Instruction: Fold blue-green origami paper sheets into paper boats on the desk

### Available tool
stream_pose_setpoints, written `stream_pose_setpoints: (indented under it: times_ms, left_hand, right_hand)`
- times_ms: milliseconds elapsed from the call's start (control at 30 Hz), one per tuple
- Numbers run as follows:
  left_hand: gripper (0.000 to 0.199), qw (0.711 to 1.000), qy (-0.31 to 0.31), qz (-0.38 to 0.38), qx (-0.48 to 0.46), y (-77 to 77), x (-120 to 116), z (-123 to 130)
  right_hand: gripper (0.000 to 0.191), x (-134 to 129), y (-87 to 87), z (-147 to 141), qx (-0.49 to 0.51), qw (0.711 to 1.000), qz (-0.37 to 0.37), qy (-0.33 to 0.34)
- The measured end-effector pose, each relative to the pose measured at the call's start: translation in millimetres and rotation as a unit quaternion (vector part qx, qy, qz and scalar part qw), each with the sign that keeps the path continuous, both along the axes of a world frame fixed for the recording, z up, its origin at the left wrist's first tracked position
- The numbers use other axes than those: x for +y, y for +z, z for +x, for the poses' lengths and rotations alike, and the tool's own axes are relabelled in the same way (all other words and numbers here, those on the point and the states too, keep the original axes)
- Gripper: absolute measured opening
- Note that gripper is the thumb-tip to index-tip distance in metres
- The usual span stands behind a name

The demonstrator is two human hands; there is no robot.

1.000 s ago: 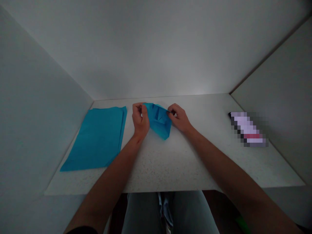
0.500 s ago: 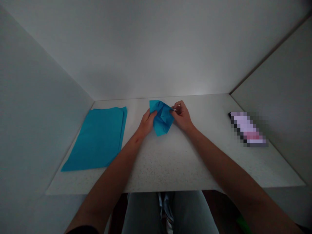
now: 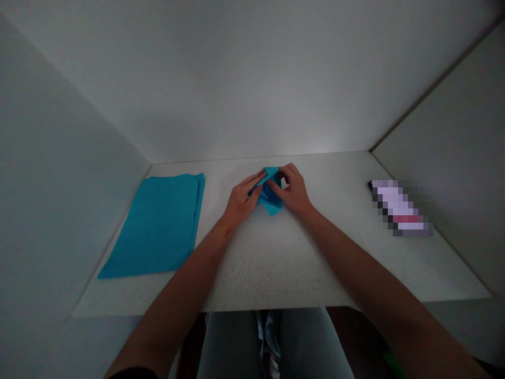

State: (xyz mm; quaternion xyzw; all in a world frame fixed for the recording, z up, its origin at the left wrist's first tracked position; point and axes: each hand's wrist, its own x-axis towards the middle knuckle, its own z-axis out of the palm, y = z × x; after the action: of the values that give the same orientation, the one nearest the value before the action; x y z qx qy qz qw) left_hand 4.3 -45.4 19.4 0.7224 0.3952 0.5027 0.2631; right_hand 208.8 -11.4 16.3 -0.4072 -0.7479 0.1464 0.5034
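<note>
Left hand point(image 3: 240, 202) now straighter along blue paper point(image 3: 271, 201)

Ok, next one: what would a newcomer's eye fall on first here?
Probably the creased blue paper held between the left hand and the right hand, near the middle of the pale table, toward its back edge. Next, the larger blue sheets lying flat at the table's left. Then, at the far right, what looks like a phone, pixelated so its screen cannot be read.
</note>
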Motion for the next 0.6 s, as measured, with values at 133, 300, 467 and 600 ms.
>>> stream_pose_setpoints:
  times_ms: [133,300,467,600]
  left_hand:
    - [0.039,0.999,-0.011,0.026,0.039,-2.9,1,0]
    - [0.035,0.999,0.045,-0.007,0.013,1.6,-1,0]
    - [0.047,0.987,0.142,-0.075,-0.031,1.5,1,-5]
    - [0.052,0.973,0.155,-0.126,-0.119,-5.3,9,-11]
  right_hand:
    - [0.019,3,0.8,2,0.029,0.999,-0.018,-0.003]
    - [0.022,4,1.1,2,0.101,0.994,-0.041,0.033]
    - [0.031,8,-0.7,7,0.203,0.974,-0.087,0.053]
    - [0.038,17,-5.1,15,0.260,0.958,-0.119,-0.020]
